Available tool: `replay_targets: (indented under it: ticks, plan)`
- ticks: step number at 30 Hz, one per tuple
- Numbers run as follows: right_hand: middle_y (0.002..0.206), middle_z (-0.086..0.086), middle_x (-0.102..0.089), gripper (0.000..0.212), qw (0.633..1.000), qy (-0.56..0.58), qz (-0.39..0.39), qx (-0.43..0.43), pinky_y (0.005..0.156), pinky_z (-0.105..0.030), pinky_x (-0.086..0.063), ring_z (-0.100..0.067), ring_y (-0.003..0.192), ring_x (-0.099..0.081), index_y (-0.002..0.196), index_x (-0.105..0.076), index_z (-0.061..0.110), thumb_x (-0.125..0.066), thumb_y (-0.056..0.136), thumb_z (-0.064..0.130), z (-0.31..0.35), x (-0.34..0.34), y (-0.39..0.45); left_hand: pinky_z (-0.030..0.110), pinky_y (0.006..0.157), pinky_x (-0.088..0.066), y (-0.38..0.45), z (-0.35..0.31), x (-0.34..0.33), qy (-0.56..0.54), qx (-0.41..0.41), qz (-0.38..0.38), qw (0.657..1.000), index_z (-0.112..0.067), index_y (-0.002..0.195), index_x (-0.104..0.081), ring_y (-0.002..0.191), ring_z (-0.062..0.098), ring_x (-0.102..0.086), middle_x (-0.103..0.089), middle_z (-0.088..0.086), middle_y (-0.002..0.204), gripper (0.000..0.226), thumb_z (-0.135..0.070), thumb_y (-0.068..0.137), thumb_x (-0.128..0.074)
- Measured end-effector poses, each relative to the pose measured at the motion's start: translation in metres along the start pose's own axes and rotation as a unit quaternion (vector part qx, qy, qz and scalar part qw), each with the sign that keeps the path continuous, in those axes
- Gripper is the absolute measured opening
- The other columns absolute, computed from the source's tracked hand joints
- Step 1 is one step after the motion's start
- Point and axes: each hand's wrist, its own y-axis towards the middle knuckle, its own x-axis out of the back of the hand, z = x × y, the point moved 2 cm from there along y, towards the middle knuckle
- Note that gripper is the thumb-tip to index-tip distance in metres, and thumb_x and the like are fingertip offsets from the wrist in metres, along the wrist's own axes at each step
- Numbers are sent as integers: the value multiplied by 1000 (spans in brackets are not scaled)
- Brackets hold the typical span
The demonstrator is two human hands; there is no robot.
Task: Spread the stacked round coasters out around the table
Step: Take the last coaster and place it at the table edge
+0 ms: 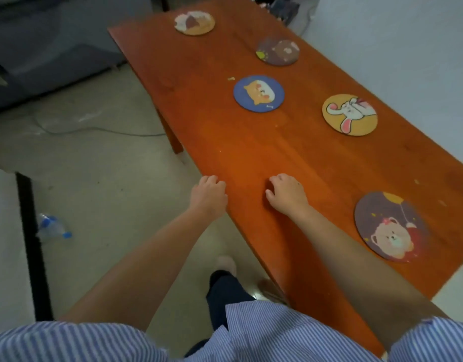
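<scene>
Several round cartoon coasters lie apart on the orange-brown wooden table (251,158). A blue coaster (258,93) with a cat is mid-table, a yellow rabbit coaster (349,114) to its right, a dark brown coaster (278,50) and a tan coaster (194,22) farther off, and a large dark bear coaster (390,227) near the right edge. My left hand (209,195) rests at the table's near edge, fingers curled, holding nothing. My right hand (286,193) lies on the wood beside it, fingers curled under, nothing in it.
A small crumb (231,78) lies by the blue coaster. On the floor at left sit a plastic bottle (52,227), a cable (94,130) and a black post (31,244). A white wall (408,48) runs behind the table's right side.
</scene>
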Motion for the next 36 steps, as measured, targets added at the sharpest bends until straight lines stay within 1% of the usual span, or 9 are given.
replay_targets:
  ticks: [7,11,16,22,24,27,30,32,36]
  plan:
    - [123,-16,-57,33,998,31,16,-49,95,-40,-47,-33,115,-52,120,-54,6,-48,94,26,23,41,88,43,101,-41,100,40,57,41,-24,42,998,-9,122,-52,127,30,-38,-50,11,132,36,-26,93,-40]
    - [125,-14,-57,36,994,55,12,-94,94,-40,-47,-31,116,-52,126,-49,7,-47,95,25,36,47,126,43,100,-42,156,69,75,64,-55,61,995,-10,121,-52,127,29,-39,-49,11,133,35,-27,93,-40]
    - [128,-14,-55,39,986,62,-65,-144,98,-40,-45,-30,119,-49,126,-49,6,-53,93,26,65,56,193,43,104,-40,238,107,101,73,-121,59,988,-12,127,-47,132,29,-34,-43,11,140,38,-28,93,-42]
    - [139,-18,-41,63,948,68,-49,-308,101,-44,-43,-35,128,-39,140,-28,8,-55,92,37,91,55,252,42,111,-33,316,152,126,118,-245,117,955,-14,135,-39,139,25,-24,-32,8,149,43,-26,94,-41]
    - [139,-19,-41,56,938,33,-36,-343,100,-43,-43,-36,127,-40,140,-29,8,-50,95,35,97,52,263,42,110,-33,334,162,131,131,-297,130,937,-17,135,-41,137,23,-27,-35,5,148,41,-24,94,-39]
    - [133,-24,-46,40,937,-68,-8,-342,93,-42,-48,-39,118,-50,136,-31,4,-41,99,17,107,51,274,41,106,-37,351,170,135,141,-365,152,908,-19,132,-45,130,22,-34,-42,4,140,38,-23,94,-37]
    - [127,-30,-50,33,930,-142,36,-336,85,-42,-53,-41,109,-57,128,-34,-4,-35,97,5,114,49,283,39,99,-41,363,175,138,124,-404,161,892,-20,127,-50,121,21,-40,-49,3,129,35,-21,94,-37]
    - [118,-25,-57,28,926,-174,52,-330,80,-41,-53,-37,103,-60,122,-40,-3,-38,95,4,114,54,291,37,97,-42,371,175,138,107,-416,170,887,-20,125,-51,118,21,-40,-50,3,126,35,-21,94,-36]
    - [118,-18,-59,27,922,-157,67,-348,90,-42,-47,-33,108,-56,119,-45,2,-43,92,5,113,68,299,41,107,-28,384,185,138,119,-424,131,888,-24,125,-50,126,22,-36,-48,3,131,34,-23,93,-37]
